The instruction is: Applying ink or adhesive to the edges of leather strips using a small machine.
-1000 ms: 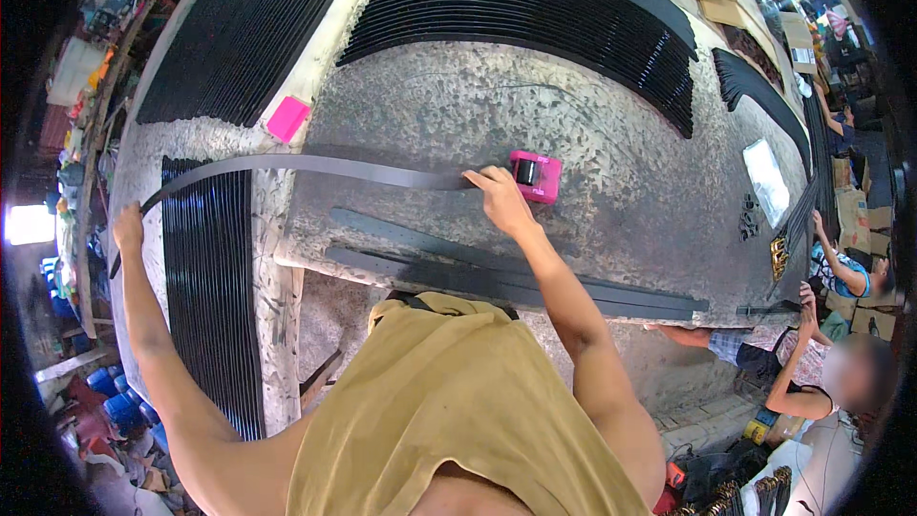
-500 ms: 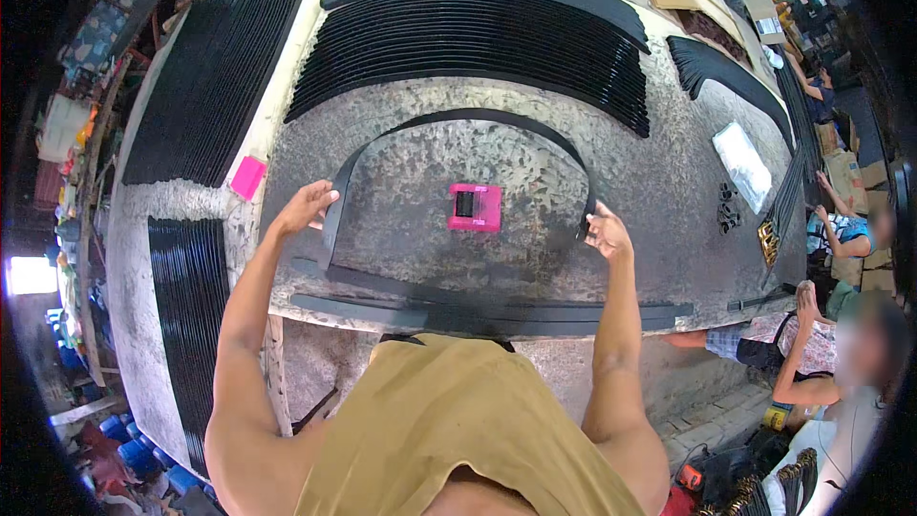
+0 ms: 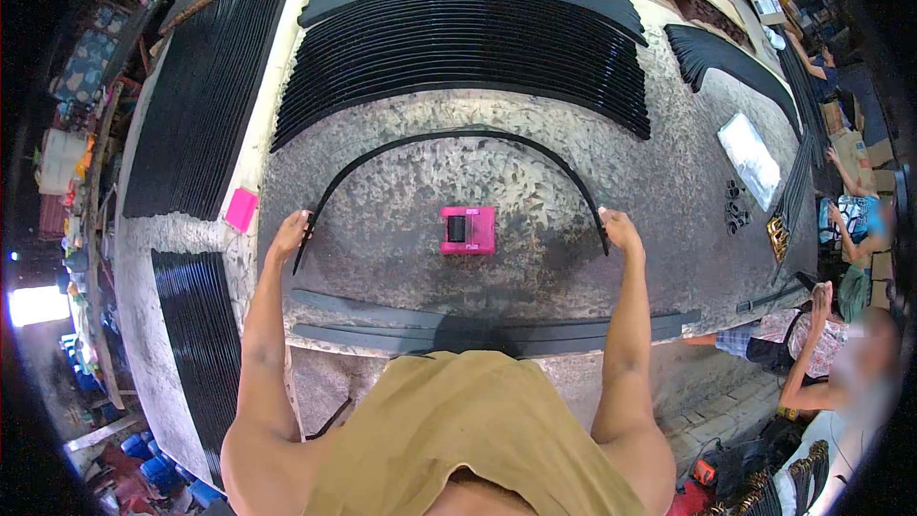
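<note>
Both hands, left hand [image 3: 288, 234] and right hand [image 3: 621, 227], clamped on black strip [image 3: 458, 137] ends; keep the arch symmetric around pink block [image 3: 468, 230].

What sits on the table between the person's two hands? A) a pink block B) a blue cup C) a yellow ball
A: the pink block lies on the table inside the arch of the black strip, which the left hand and right hand grip by its ends.

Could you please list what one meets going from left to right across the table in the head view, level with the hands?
Pink pad → left hand → pink tool → right hand → black clips → plastic bag.
</note>
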The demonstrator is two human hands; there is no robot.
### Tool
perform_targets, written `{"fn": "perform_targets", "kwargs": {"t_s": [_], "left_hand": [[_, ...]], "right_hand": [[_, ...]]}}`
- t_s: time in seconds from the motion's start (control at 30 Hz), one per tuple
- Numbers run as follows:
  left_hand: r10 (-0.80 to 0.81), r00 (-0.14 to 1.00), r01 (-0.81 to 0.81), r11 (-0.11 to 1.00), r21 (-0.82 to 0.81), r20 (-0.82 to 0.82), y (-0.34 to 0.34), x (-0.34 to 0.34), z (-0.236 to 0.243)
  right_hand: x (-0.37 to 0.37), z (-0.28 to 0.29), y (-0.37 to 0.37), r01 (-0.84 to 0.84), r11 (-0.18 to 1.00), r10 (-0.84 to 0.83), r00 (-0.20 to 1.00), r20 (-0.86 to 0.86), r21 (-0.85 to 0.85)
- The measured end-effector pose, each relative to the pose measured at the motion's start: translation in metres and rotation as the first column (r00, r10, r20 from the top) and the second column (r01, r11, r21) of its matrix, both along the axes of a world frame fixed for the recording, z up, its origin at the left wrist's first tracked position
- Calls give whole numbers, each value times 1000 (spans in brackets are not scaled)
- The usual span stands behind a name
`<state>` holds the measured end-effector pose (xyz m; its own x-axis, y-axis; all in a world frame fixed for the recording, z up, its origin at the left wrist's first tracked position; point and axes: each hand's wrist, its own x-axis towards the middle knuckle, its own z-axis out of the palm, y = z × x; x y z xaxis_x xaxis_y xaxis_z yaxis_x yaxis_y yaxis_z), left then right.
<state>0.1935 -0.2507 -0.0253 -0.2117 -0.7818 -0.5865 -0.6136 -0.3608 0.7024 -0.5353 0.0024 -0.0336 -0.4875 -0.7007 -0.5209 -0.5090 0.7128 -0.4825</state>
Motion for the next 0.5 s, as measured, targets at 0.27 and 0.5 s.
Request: {"fn": "perform_targets", "kwargs": {"t_s": [0.27, 0.5], "left_hand": [[30, 947, 218, 669, -711, 318, 70, -158, 50], [-263, 813, 561, 591, -580, 519, 18, -270, -13]], "right_hand": [[154, 56, -54, -346, 832, 111, 869, -481, -434], [178, -17, -131, -610, 755, 381, 707, -595, -241]]}}
